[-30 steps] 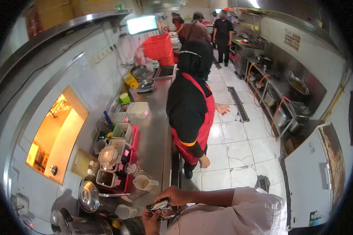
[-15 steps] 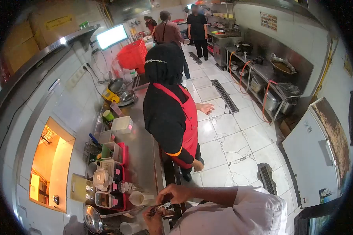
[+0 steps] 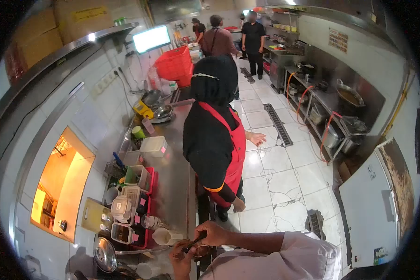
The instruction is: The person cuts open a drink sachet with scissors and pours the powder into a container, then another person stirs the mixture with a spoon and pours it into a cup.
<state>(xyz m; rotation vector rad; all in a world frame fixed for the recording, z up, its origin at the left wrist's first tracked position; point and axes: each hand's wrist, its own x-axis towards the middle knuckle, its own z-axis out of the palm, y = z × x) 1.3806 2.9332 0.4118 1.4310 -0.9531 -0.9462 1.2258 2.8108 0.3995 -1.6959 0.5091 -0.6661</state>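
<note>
My right hand (image 3: 212,233) has its fingers closed on a dark, slim object (image 3: 194,242), whose kind I cannot make out. On the other side of it, my left hand (image 3: 179,257) grips the same object with bent fingers. Both hands are close together at the counter's near edge. Just left of them stands a translucent plastic jug (image 3: 161,236) with its handle toward my hands. A small brownish round shape shows under my fingers, too blurred to name.
Lidded containers (image 3: 122,208) fill a red tray (image 3: 150,240) on the steel counter (image 3: 170,186). A metal lid (image 3: 105,255) lies at lower left. A co-worker in a red apron (image 3: 228,154) stands ahead beside the counter. A white fridge (image 3: 373,205) is at right.
The view has shifted, so the room sits further right. My hands have turned the held object; a shiny pale part seen between them before no longer shows.
</note>
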